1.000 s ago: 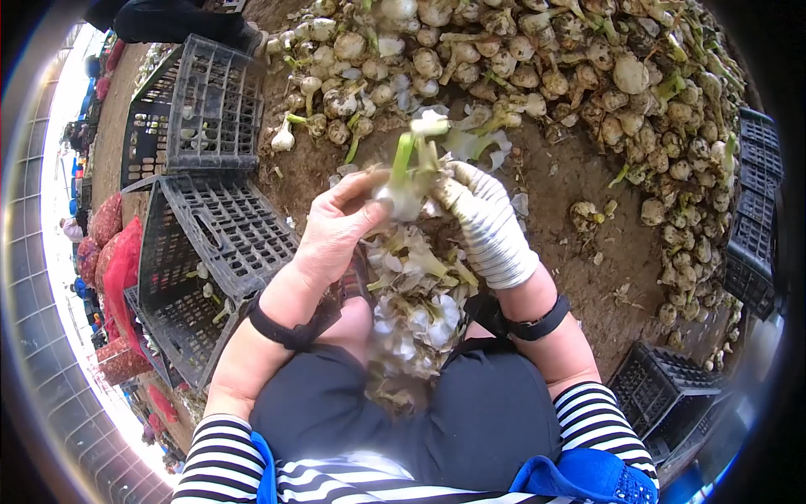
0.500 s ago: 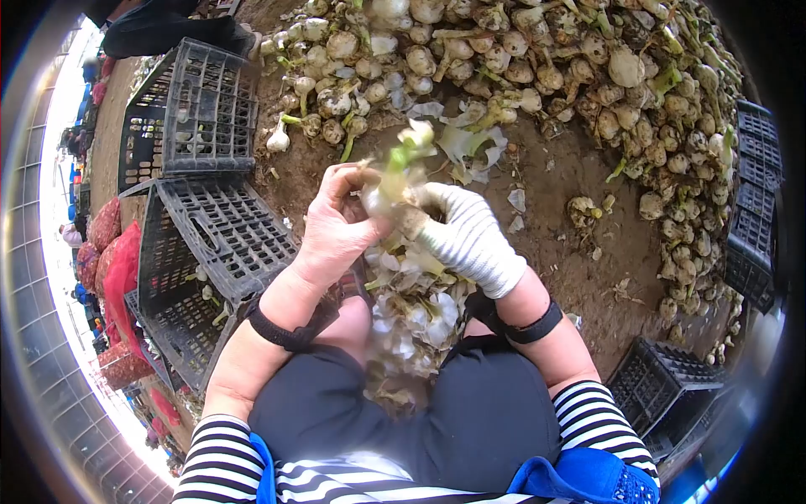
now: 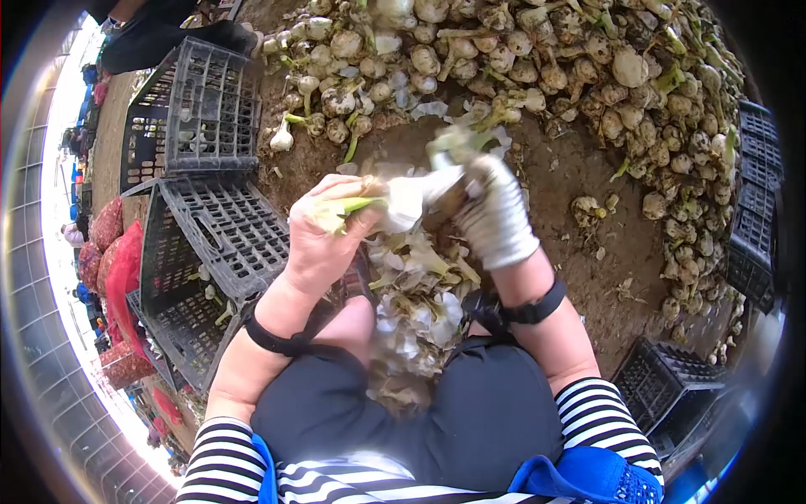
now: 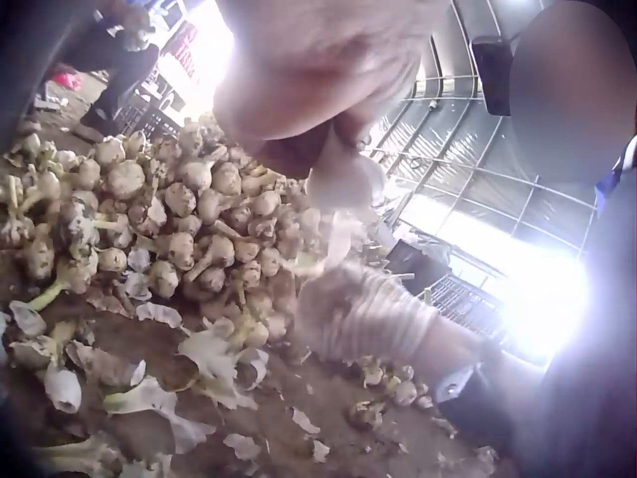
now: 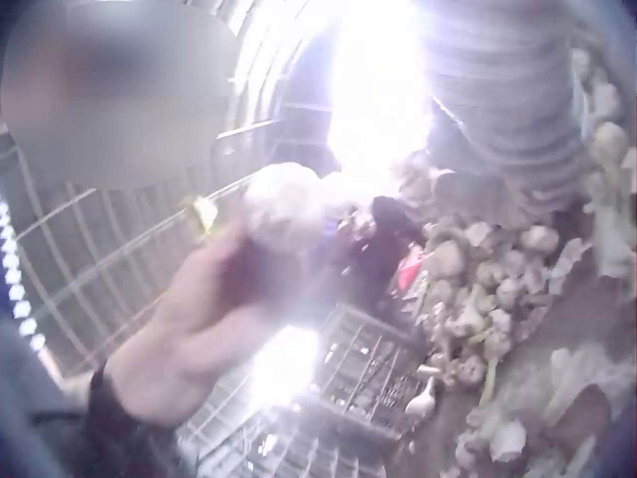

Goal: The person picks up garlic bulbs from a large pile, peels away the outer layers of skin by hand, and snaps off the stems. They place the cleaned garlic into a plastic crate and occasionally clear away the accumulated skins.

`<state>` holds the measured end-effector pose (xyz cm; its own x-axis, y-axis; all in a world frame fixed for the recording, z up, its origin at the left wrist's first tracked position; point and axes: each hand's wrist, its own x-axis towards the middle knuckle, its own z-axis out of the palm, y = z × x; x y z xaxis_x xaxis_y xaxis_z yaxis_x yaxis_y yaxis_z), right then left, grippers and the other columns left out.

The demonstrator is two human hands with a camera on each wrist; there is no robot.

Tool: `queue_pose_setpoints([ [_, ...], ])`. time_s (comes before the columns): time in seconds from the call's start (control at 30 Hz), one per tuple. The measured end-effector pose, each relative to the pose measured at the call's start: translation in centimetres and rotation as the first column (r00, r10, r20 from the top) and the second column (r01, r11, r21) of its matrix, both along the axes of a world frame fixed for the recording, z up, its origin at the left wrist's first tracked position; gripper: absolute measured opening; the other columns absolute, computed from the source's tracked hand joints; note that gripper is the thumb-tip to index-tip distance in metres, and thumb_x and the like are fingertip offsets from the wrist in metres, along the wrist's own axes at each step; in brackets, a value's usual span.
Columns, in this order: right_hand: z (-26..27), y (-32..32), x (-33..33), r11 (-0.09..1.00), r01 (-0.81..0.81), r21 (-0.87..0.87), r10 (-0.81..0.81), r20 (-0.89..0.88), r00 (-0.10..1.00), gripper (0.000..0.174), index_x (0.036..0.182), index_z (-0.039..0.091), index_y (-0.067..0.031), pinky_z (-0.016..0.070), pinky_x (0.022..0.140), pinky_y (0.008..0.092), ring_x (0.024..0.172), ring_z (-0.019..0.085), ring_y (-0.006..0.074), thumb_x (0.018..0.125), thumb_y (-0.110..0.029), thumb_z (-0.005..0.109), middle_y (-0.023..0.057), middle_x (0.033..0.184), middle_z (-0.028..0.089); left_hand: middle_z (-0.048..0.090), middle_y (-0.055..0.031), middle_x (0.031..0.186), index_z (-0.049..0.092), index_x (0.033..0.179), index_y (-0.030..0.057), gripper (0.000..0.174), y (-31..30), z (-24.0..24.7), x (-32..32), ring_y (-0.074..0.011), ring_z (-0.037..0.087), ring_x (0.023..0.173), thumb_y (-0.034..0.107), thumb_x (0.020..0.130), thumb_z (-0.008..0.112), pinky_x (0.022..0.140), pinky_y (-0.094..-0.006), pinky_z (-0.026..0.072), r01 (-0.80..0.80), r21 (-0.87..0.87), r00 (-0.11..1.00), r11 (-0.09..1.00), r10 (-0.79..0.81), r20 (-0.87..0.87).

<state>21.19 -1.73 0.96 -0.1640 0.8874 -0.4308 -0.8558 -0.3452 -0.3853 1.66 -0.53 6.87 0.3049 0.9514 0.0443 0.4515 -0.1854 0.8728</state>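
My bare left hand [image 3: 319, 244] grips a garlic bulb [image 3: 405, 204], white and smooth, with its cut green stem [image 3: 340, 210] pointing left. Just right of it is my right hand [image 3: 499, 218], in a striped, soiled glove and blurred by motion. Its fingers pinch a strip of garlic skin [image 3: 442, 180] that stretches from the bulb. A pale green, blurred bit of leaf or skin shows above that hand. The left wrist view has the bulb [image 4: 343, 181] below the left fingers, with the glove [image 4: 363, 317] under it. Peeled skins [image 3: 420, 319] lie heaped between my knees.
A large pile of unpeeled garlic [image 3: 588, 84] spreads ahead and to the right. Black plastic crates [image 3: 227, 231] stand at my left, another crate [image 3: 667, 386] at the right. Red mesh sacks [image 3: 123, 277] lie farther left. Another person's leg [image 3: 180, 38] shows at upper left.
My hands were close together at the bulb; now the right hand has drawn away to the right with skin. The bulb has turned from stem up to stem pointing left.
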Motion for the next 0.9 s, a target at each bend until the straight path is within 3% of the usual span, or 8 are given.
queue_pose_setpoints([
  [0.1, -3.3, 1.3, 1.9, 0.894, 0.183, -0.409, -0.239, -0.090, 0.967, 0.032, 0.110, 0.054, -0.0025, 0.0521, 0.076, 0.0347, 0.083, 0.059, 0.0165, 0.083, -0.018, 0.055, 0.0086, 0.100, 0.060, 0.065, -0.0071, 0.101, 0.064, 0.103, 0.0017, 0.023, -0.2, -1.2, -1.0, -0.0155, 0.058, 0.095, 0.004, 0.080, 0.067, 0.088, -0.0278, 0.0449, -0.041, -0.124, 0.956, 0.991, 0.075, 0.285],
  [0.27, -1.5, -0.6, 0.9, 0.987, -0.083, 0.138, -0.026, 0.642, 0.766, 0.027, 0.108, 0.060, -0.0012, 0.0458, 0.065, 0.0223, 0.077, 0.054, 0.0078, 0.085, -0.016, 0.059, 0.0018, 0.091, 0.062, 0.061, -0.0095, 0.113, 0.056, 0.117, -0.0011, 0.032, -0.4, -1.7, -1.3, -0.0146, 0.056, 0.102, 0.003, 0.085, 0.061, 0.092, -0.0286, 0.0434, 0.019, -0.279, 0.880, 0.960, 0.116, 0.461],
  [0.4, 2.0, -0.5, 1.3, 0.958, -0.288, -0.003, 0.185, 0.771, 0.609, 0.028, 0.109, 0.058, 0.0018, 0.0444, 0.069, 0.0201, 0.077, 0.053, 0.0061, 0.086, -0.016, 0.060, 0.0014, 0.093, 0.061, 0.060, -0.0108, 0.114, 0.056, 0.117, -0.0022, 0.033, -0.3, -1.2, -1.4, -0.0156, 0.056, 0.103, 0.003, 0.085, 0.062, 0.093, -0.0285, 0.0432, 0.029, -0.229, 0.902, 0.973, 0.073, 0.425],
  [0.53, 2.0, -0.7, -0.3, 0.960, -0.140, 0.241, -0.028, 0.586, 0.810, 0.030, 0.109, 0.055, 0.0025, 0.0462, 0.071, 0.0224, 0.074, 0.055, 0.0088, 0.086, -0.016, 0.061, 0.0027, 0.092, 0.061, 0.059, -0.0102, 0.115, 0.053, 0.120, -0.0014, 0.033, -0.3, -0.8, -1.6, -0.0170, 0.058, 0.102, 0.005, 0.088, 0.058, 0.092, -0.0301, 0.0445, 0.094, -0.200, 0.931, 0.975, -0.015, 0.365],
  [0.63, 3.0, -1.0, 0.0, 0.947, -0.296, 0.120, 0.199, 0.503, 0.841, 0.024, 0.091, 0.064, -0.0012, 0.0419, 0.053, 0.0195, 0.060, 0.051, 0.0049, 0.089, -0.024, 0.058, -0.0013, 0.071, 0.061, 0.051, -0.0144, 0.126, 0.046, 0.123, 0.0006, 0.034, -0.3, -1.7, -2.2, -0.0275, 0.053, 0.114, 0.015, 0.093, 0.048, 0.096, -0.0408, 0.0468, 0.341, -0.551, 0.437, 0.762, 0.390, 0.810],
  [0.73, 1.9, -0.2, 0.9, 0.979, -0.177, 0.099, 0.076, 0.630, 0.773, 0.025, 0.095, 0.063, -0.0017, 0.0437, 0.053, 0.0195, 0.057, 0.050, 0.0050, 0.089, -0.025, 0.058, -0.0014, 0.071, 0.060, 0.053, -0.0119, 0.123, 0.047, 0.123, 0.0029, 0.034, 0.2, -2.4, -2.3, -0.0244, 0.054, 0.113, 0.019, 0.093, 0.050, 0.095, -0.0388, 0.0484, 0.343, -0.585, 0.377, 0.735, 0.463, 0.802],
  [0.8, 0.7, 0.6, -1.1, 0.909, -0.104, 0.404, -0.295, 0.799, 0.524, 0.026, 0.104, 0.057, -0.0003, 0.0464, 0.065, 0.0216, 0.070, 0.053, 0.0065, 0.086, -0.019, 0.060, 0.0010, 0.085, 0.060, 0.054, -0.0120, 0.122, 0.048, 0.121, 0.0030, 0.033, 0.3, -2.4, -2.0, -0.0235, 0.054, 0.111, 0.020, 0.093, 0.050, 0.094, -0.0376, 0.0488, 0.321, -0.617, 0.394, 0.719, 0.491, 0.777],
  [0.9, 2.0, -0.7, -1.4, 0.861, -0.409, 0.303, -0.052, 0.852, 0.521, 0.023, 0.097, 0.060, -0.0016, 0.0488, 0.068, 0.0309, 0.070, 0.061, 0.0203, 0.079, -0.016, 0.063, 0.0139, 0.080, 0.063, 0.057, -0.0122, 0.118, 0.051, 0.118, 0.0029, 0.030, 0.3, -2.0, -1.3, -0.0215, 0.056, 0.107, 0.021, 0.094, 0.050, 0.090, -0.0346, 0.0495, 0.198, -0.656, 0.568, 0.729, 0.460, 0.683],
])
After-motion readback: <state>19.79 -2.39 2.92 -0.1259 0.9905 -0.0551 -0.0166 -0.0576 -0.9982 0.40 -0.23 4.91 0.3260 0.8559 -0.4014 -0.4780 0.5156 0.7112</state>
